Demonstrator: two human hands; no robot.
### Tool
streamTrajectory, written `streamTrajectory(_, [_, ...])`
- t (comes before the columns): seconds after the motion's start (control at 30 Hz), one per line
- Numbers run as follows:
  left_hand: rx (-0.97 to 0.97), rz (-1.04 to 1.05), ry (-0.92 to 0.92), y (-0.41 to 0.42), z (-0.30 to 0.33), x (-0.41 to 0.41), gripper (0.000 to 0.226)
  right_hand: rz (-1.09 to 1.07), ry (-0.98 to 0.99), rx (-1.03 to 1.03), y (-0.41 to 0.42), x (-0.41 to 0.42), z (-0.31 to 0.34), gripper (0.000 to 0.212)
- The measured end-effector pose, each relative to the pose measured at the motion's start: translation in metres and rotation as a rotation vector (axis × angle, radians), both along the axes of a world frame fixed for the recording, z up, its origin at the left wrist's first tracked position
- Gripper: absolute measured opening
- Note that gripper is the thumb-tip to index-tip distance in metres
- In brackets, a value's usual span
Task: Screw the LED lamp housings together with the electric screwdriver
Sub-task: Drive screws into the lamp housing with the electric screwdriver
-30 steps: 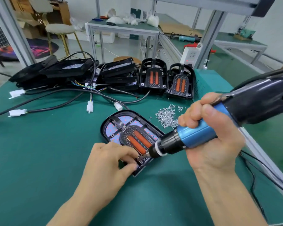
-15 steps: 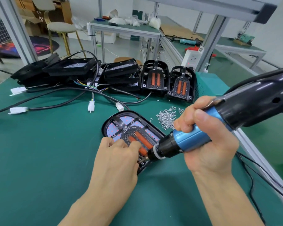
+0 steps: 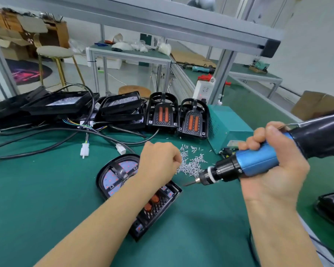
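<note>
A green work mat (image 3: pixel 37 199) is seen across the lower frame. At centre right a teal metal box (image 3: pixel 227 130) is set on it, and behind that a white power socket (image 3: pixel 204 89) is fixed beside a grey aluminium post (image 3: pixel 223 74). A grey frame beam (image 3: pixel 162 18) is run across the top of the frame. In the upper left a round stool (image 3: pixel 55 52) with gold legs is placed on the floor, near cardboard boxes (image 3: pixel 10 45) and a dark round rug (image 3: pixel 27 72). At upper centre a second green-topped table (image 3: pixel 129 53) is loaded with white bags. A brown cardboard box (image 3: pixel 316 105) is seen at the right edge.
</note>
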State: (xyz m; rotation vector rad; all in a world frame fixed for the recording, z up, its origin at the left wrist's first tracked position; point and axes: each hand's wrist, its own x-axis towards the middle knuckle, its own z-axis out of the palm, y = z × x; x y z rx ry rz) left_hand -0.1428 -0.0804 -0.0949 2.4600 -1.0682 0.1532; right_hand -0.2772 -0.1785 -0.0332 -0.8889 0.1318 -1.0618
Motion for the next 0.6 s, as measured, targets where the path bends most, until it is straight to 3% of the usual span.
streamTrajectory(0.07, [0.109, -0.004, 0.005, -0.007, 0.0, 0.005, 0.02, 0.016, 0.013, -0.013, -0.002, -0.002, 0.002, 0.012])
streamTrajectory(0.13, [0.087, 0.025, 0.031, 0.0, 0.001, 0.008, 0.031, 0.058, -0.009, -0.012, -0.001, -0.005, 0.003, 0.01])
streamTrajectory(0.27, [-0.417, 0.239, 0.0, 0.057, -0.003, 0.006, 0.012, 0.176, -0.075, 0.005, 0.013, -0.01, -0.002, 0.008])
streamTrajectory(0.33, [-0.586, 0.442, 0.117, 0.091, -0.018, -0.005, 0.024, 0.255, -0.081, 0.002, 0.027, -0.008, -0.008, 0.01])
streamTrajectory(0.43, [-0.615, 0.676, 0.438, 0.123, -0.045, -0.025, 0.054, 0.385, -0.078, -0.004, 0.051, 0.001, -0.017, 0.034])
streamTrajectory(0.6, [-0.617, 0.669, 0.649, 0.134, -0.052, -0.057, 0.083, 0.452, -0.023, -0.231, 0.08, 0.015, -0.034, 0.019])
